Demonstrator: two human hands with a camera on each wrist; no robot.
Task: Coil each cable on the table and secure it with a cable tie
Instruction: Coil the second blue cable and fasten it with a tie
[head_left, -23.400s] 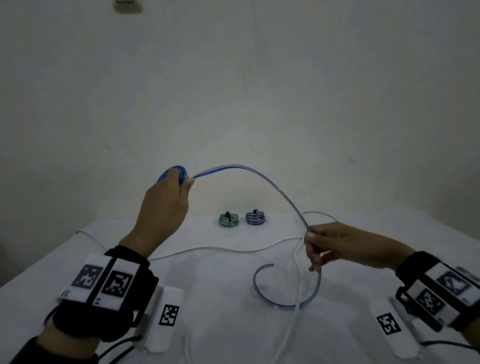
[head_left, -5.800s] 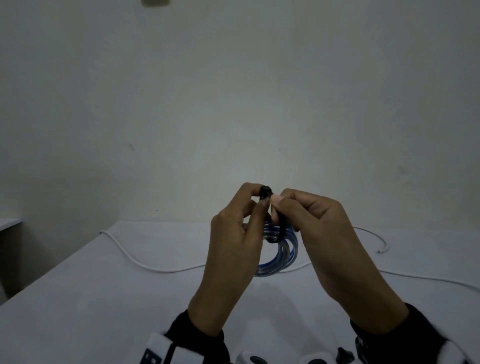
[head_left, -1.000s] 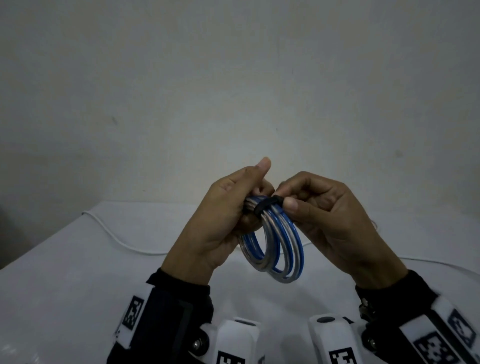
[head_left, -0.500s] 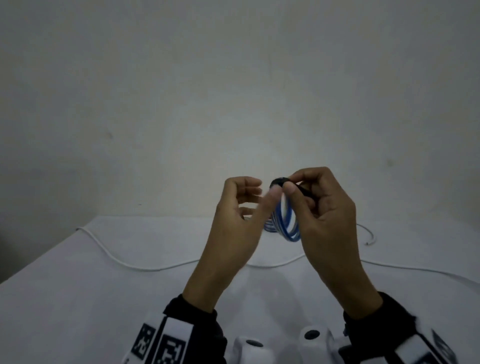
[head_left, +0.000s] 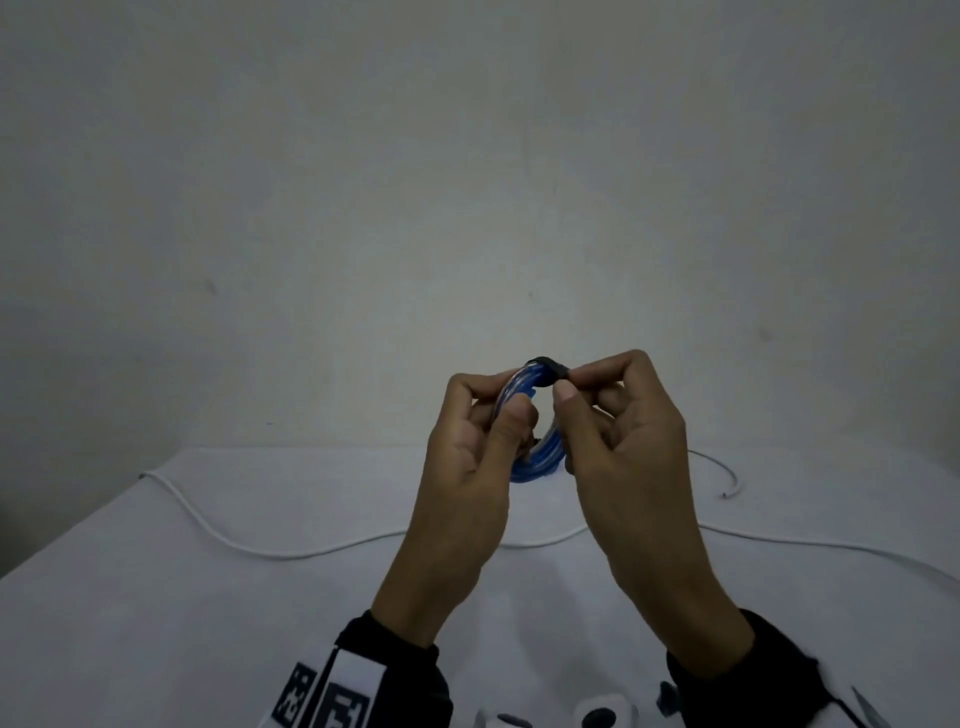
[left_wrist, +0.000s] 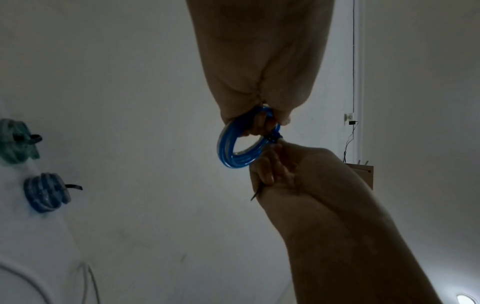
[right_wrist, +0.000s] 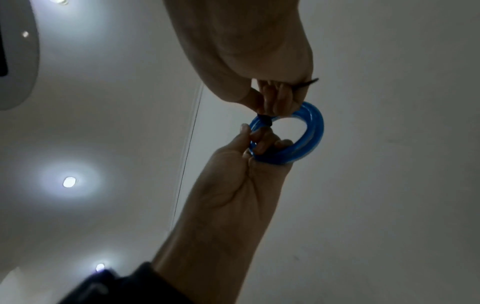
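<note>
Both hands hold a coiled blue cable (head_left: 540, 460) in the air above the white table (head_left: 156, 623). My left hand (head_left: 498, 410) grips the coil's left side, thumb in front and fingers behind. A black cable tie (head_left: 548, 366) wraps the top of the coil, and my right hand (head_left: 566, 389) pinches it between thumb and forefinger. In the left wrist view the coil (left_wrist: 228, 152) hangs from the left fingers, and the tie's tail (left_wrist: 254, 195) pokes out of the right fist. The right wrist view shows the coil (right_wrist: 311, 131) and the tie's tail (right_wrist: 309, 82).
A loose white cable (head_left: 311, 551) runs across the table from the far left to the right edge, its end curling at the back right (head_left: 727, 478). Two tied coils, green (left_wrist: 13, 142) and blue (left_wrist: 46, 192), lie on the table at the left of the left wrist view.
My left hand, whose fingers stood loose beside the coil half a second ago, now grips it. The coil has turned more edge-on, and the right hand keeps its pinch on the tie.
</note>
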